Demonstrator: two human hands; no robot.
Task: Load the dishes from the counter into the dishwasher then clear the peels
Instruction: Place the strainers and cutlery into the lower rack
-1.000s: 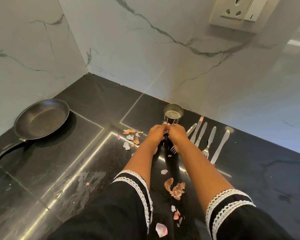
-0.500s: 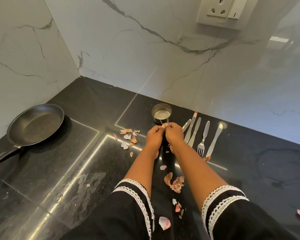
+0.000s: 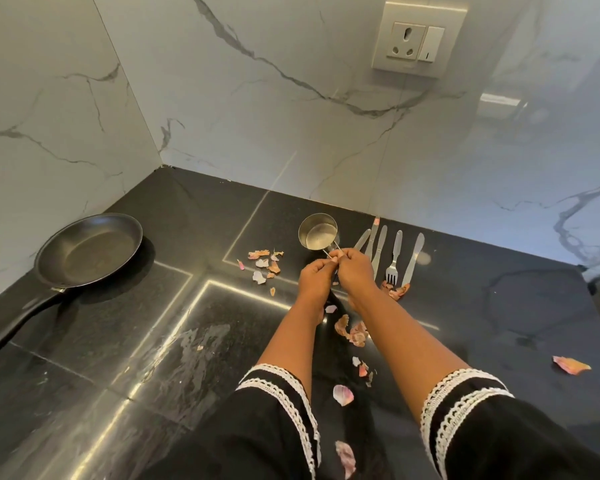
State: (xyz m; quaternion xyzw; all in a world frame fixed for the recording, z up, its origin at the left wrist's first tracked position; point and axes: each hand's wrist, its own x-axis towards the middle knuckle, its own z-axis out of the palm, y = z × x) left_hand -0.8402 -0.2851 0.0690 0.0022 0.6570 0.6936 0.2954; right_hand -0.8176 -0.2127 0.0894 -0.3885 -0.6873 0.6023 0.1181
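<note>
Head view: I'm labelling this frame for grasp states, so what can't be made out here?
- Handle of the steel measuring cup: the left hand and right hand cover all but its thin start.
- Cutlery row: the right hand hides the near ends of the leftmost pieces.
- Frying pan: the handle's end is cut by the left edge.
- Dishwasher: outside the frame.

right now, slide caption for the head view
Both hands grip a steel measuring cup's handle beside cutlery and scattered peels.
</note>
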